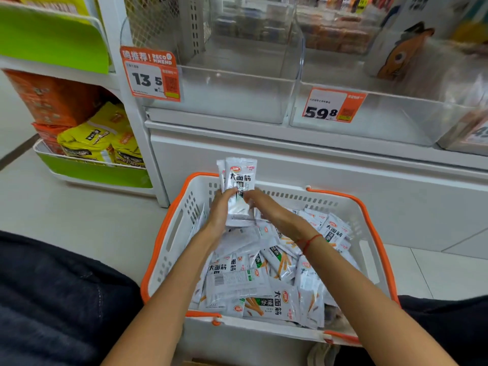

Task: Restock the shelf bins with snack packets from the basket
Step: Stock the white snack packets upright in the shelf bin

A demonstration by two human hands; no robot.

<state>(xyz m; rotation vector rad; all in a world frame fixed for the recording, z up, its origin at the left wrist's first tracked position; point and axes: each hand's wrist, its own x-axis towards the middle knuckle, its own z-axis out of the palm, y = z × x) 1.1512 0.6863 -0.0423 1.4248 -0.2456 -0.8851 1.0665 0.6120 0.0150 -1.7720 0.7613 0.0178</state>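
Observation:
A white basket with an orange rim (176, 233) stands on the floor below the shelf, filled with several silver-white snack packets (253, 283). Above its far end, my left hand (220, 210) and my right hand (264, 207) both grip a small upright stack of these packets (239, 178). The stack's printed face points at me. Two clear shelf bins sit above: the left bin (227, 101) with a 13.5 price tag and the right bin (375, 120) with a 59.8 tag. Both look bare inside.
A side rack at the left holds yellow bags (100, 138) and orange boxes (52, 99) behind green fronts. A further clear bin (464, 133) lies at the far right. My dark trouser legs flank the basket on the pale tiled floor.

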